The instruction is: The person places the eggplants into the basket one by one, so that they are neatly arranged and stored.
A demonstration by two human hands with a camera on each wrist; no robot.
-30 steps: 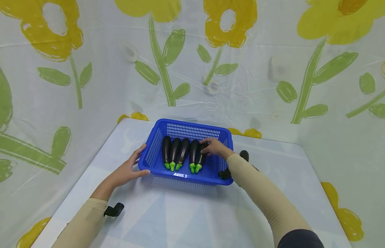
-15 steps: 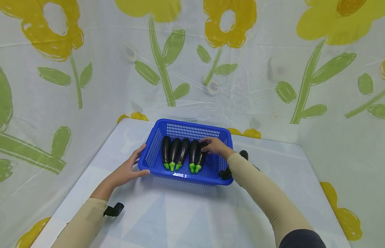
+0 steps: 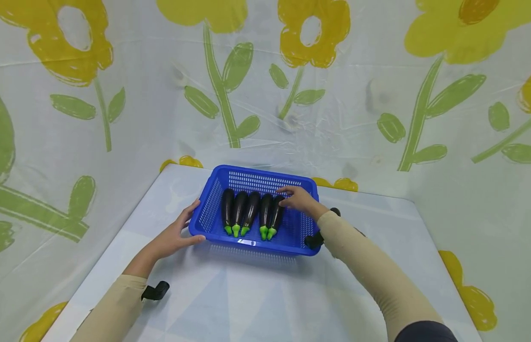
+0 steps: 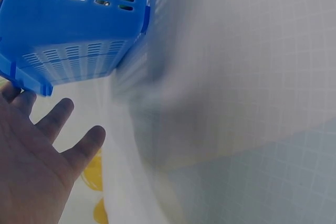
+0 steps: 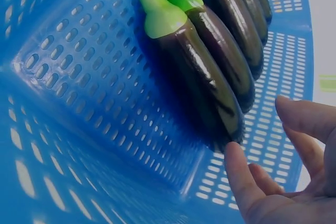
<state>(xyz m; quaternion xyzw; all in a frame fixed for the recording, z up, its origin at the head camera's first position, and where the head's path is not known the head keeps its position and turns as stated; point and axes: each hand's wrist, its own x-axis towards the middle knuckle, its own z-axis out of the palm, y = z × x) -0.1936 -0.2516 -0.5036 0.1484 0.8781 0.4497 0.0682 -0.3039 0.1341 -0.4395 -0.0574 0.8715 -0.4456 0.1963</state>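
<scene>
Several eggplants with green stems lie side by side in a blue plastic basket (image 3: 269, 247), stems toward the front. The rightmost eggplant (image 3: 275, 217) lies just below my right hand (image 3: 303, 200), whose fingers are spread apart and hold nothing. In the right wrist view, my thumb and fingers are parted near the dark rounded end of the nearest eggplant (image 5: 202, 85). My left hand (image 3: 172, 237) is at the basket's left end, its thumb by the front rim and its other fingers along the side. The left wrist view shows those fingers (image 4: 55, 121) extended under the rim.
The basket stands toward the back of a pale table (image 3: 256, 299). Behind it hangs a white sheet (image 3: 355, 109) printed with yellow flowers and green leaves. A black device (image 3: 156, 290) sits at my left wrist, and another (image 3: 314, 240) at my right.
My right hand has let go of the rightmost eggplant and lifted slightly up and to the right, fingers parting. The eggplants and my left hand keep their places.
</scene>
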